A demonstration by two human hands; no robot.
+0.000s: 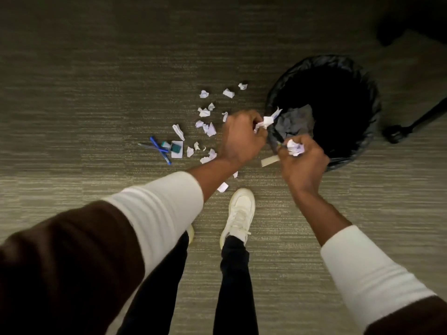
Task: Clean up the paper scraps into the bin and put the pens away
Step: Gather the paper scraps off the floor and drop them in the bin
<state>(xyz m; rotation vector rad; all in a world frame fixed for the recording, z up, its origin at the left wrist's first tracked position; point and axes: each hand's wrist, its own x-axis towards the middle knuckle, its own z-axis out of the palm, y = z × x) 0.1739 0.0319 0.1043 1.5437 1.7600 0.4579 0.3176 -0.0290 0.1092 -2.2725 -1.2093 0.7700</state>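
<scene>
- No brand, label or readable writing showed anywhere; faint bluish marks on some scraps were too small to make out.
- The left hand (pixel 243 136) was closed in a pinch on one white crumpled scrap (pixel 266 122), held right at the near rim of the bin (pixel 370 102).
- The right hand (pixel 301 158) was curled shut around a second crumpled wad (pixel 295 147), held over the bin's near edge; a thin dark tip poked out beside the wad, though I could not tell what it was.
- The bin stood on the carpet (pixel 96 93) to the right, lined with a black bag; one grey crumpled sheet (pixel 296 123) lay inside it.
- Loose paper scraps (pixel 204 112) lay scattered on the carpet left of the bin; I counted roughly fifteen, and a flat cream strip (pixel 269 161) lay between the two hands.
- The pens (pixel 157 147) lay crossed on the carpet, well left of the bin; two blue ones were plain and a third, greyish one seemed to lie with them.
- Just beside the pens sat a white card (pixel 177 153) with one small green block (pixel 176 147) on it.
- One white shoe (pixel 240 213) was planted near the scraps; both sleeves were white under brown.
</scene>
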